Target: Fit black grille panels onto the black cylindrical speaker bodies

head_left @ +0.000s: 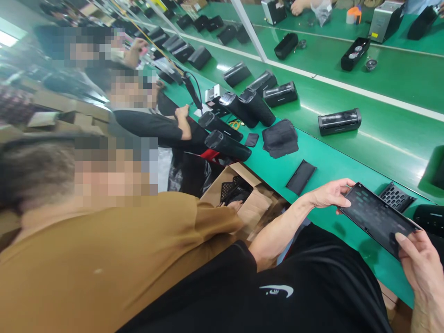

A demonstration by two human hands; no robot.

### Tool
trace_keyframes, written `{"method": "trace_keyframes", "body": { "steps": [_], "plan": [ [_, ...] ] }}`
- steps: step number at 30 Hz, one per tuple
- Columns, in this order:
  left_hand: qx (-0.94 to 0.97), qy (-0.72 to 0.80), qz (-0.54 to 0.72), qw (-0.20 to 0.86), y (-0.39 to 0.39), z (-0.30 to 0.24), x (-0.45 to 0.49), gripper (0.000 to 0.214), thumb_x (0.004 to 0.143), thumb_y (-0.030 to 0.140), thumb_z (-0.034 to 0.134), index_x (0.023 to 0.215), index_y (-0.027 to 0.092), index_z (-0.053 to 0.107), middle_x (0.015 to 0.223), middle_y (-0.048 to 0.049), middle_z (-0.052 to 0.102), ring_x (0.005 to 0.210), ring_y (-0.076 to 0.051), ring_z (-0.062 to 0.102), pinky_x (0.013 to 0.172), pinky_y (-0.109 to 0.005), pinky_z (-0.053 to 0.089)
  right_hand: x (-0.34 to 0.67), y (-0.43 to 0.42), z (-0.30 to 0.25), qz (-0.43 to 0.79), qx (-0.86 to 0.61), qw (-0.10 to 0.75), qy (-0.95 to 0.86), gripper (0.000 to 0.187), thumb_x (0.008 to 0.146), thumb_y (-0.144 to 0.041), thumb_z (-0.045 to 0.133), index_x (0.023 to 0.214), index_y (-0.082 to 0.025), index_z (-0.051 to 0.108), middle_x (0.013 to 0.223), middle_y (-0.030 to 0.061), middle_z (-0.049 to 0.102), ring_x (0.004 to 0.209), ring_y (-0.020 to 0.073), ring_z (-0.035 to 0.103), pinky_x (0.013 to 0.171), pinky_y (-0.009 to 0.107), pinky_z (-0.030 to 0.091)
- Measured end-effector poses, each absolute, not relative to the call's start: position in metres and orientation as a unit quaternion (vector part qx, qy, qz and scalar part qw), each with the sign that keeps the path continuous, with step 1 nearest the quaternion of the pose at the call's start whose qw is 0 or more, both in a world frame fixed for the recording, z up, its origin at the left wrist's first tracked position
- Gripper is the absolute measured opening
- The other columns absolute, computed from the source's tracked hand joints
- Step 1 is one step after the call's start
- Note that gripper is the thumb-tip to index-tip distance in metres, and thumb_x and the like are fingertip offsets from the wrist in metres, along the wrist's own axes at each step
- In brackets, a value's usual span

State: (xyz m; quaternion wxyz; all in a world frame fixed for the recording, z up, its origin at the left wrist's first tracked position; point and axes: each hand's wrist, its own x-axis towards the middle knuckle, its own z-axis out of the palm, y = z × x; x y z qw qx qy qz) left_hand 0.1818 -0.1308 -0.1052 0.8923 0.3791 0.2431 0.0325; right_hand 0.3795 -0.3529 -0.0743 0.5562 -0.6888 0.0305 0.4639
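Note:
Both my hands hold a flat black panel above the near edge of the green table. My left hand grips its left end, fingers curled round the edge. My right hand holds its lower right corner, thumb pressed on the top face. A perforated black grille lies on the table just behind the panel. Another flat black panel lies to the left of my left hand.
Several black cylindrical speakers lie across the green belt. A dark cloth lies mid-table. A person in a brown shirt sits at my left, hand in a cardboard box of grilles. More workers sit farther along.

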Motion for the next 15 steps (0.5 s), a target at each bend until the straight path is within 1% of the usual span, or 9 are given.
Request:
{"method": "trace_keyframes", "body": {
  "steps": [1,2,3,5,7,8,10,13,15],
  "plan": [
    [0.38,0.241,0.038,0.892,-0.1312,-0.1059,0.1816,0.076,0.067,0.043,0.1,0.125,0.023,0.055,0.101,0.0007,0.064,0.063,-0.008,0.064,0.049,-0.02,0.049,0.3801,-0.3539,-0.0755,0.469,-0.69,0.551,0.032,0.058,0.052,-0.042,0.105,0.081,-0.024,0.059,0.064,-0.0089,0.041,0.056,0.0093,0.039,0.05,0.019,0.038],
    [0.381,0.24,0.044,0.892,-0.1316,-0.1065,0.1815,0.076,0.068,0.043,0.1,0.125,0.023,0.055,0.102,0.0007,0.064,0.063,-0.009,0.064,0.049,-0.02,0.05,0.3807,-0.3547,-0.0765,0.472,-0.69,0.547,0.033,0.062,0.051,-0.043,0.106,0.076,-0.024,0.052,0.063,-0.009,0.039,0.055,0.0088,0.036,0.049,0.019,0.037],
    [0.382,0.24,0.05,0.891,-0.1318,-0.1071,0.1814,0.075,0.069,0.042,0.1,0.126,0.023,0.054,0.103,0.0007,0.064,0.063,-0.009,0.064,0.049,-0.02,0.05,0.3811,-0.3553,-0.0774,0.477,-0.687,0.546,0.032,0.064,0.051,-0.043,0.106,0.074,-0.024,0.05,0.063,-0.0086,0.04,0.056,0.009,0.036,0.05,0.019,0.039],
    [0.387,0.242,0.054,0.888,-0.1318,-0.1078,0.1814,0.076,0.069,0.042,0.1,0.127,0.024,0.054,0.104,0.0007,0.063,0.063,-0.009,0.064,0.05,-0.021,0.051,0.3815,-0.356,-0.0783,0.491,-0.68,0.544,0.024,0.059,0.052,-0.044,0.105,0.08,-0.024,0.057,0.068,-0.0059,0.051,0.059,0.0113,0.044,0.054,0.022,0.046],
    [0.39,0.246,0.051,0.886,-0.131,-0.108,0.1817,0.076,0.069,0.043,0.1,0.128,0.024,0.054,0.104,0.0007,0.063,0.063,-0.008,0.063,0.05,-0.021,0.051,0.3817,-0.356,-0.0784,0.502,-0.676,0.539,0.013,0.056,0.054,-0.045,0.104,0.09,-0.024,0.066,0.082,-0.0003,0.065,0.066,0.0147,0.055,0.059,0.026,0.052],
    [0.391,0.247,0.048,0.885,-0.1304,-0.108,0.182,0.077,0.069,0.044,0.1,0.128,0.024,0.055,0.104,0.0008,0.064,0.062,-0.008,0.063,0.05,-0.021,0.051,0.3819,-0.356,-0.0783,0.505,-0.676,0.536,0.009,0.056,0.055,-0.046,0.103,0.092,-0.023,0.068,0.091,0.0028,0.069,0.07,0.0164,0.059,0.061,0.027,0.054],
    [0.391,0.249,0.042,0.885,-0.1291,-0.108,0.1824,0.078,0.068,0.045,0.1,0.127,0.024,0.054,0.103,0.0011,0.064,0.062,-0.007,0.062,0.051,-0.02,0.051,0.3826,-0.3562,-0.0781,0.507,-0.676,0.535,0.006,0.054,0.057,-0.046,0.103,0.094,-0.023,0.071,0.102,0.0062,0.072,0.078,0.0185,0.064,0.065,0.027,0.056],
    [0.388,0.245,0.043,0.887,-0.1277,-0.1086,0.1827,0.078,0.068,0.046,0.101,0.127,0.024,0.054,0.103,0.0011,0.064,0.062,-0.007,0.062,0.05,-0.02,0.051,0.3846,-0.3568,-0.0784,0.509,-0.672,0.539,0.007,0.055,0.056,-0.047,0.104,0.094,-0.023,0.073,0.099,0.0057,0.071,0.08,0.0181,0.065,0.066,0.025,0.056],
    [0.387,0.238,0.048,0.889,-0.1275,-0.1092,0.1827,0.076,0.07,0.043,0.1,0.128,0.024,0.054,0.105,0.0006,0.064,0.062,-0.008,0.063,0.049,-0.02,0.052,0.386,-0.3572,-0.0788,0.51,-0.668,0.542,0.007,0.055,0.057,-0.047,0.104,0.095,-0.023,0.073,0.085,0.0016,0.065,0.074,0.0161,0.061,0.064,0.024,0.055]
  ]
}}
